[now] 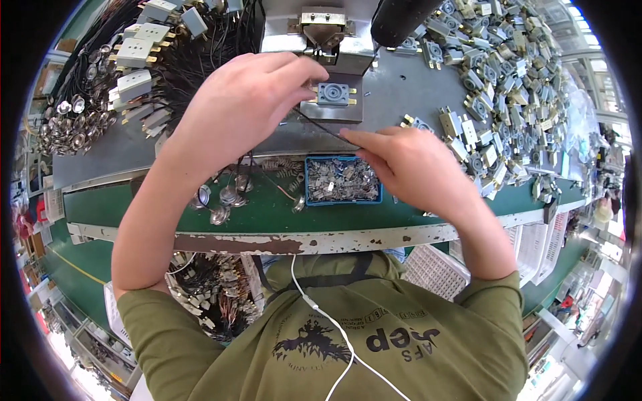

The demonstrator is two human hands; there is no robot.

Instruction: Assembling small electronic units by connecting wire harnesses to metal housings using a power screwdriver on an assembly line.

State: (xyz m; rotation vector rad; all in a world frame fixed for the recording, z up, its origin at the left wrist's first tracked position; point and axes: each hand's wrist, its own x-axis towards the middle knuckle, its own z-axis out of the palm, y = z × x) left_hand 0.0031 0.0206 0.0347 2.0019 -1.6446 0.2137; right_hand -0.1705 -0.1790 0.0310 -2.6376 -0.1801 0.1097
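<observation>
Olive shirt (267, 364), grey connector (333, 94) just right of left fingers (302, 71)

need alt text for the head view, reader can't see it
Left hand at a grey block before a metal machine; right hand holding a dark wire. Lower in view, a blue tray holds small metal parts.

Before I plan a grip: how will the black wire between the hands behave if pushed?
The black wire is likely floppy: it looks thin. Pushed endwise, it may buckle, though between left hand and right hand it runs nearly straight, perhaps taut. Being slender, it is probably light.
</observation>
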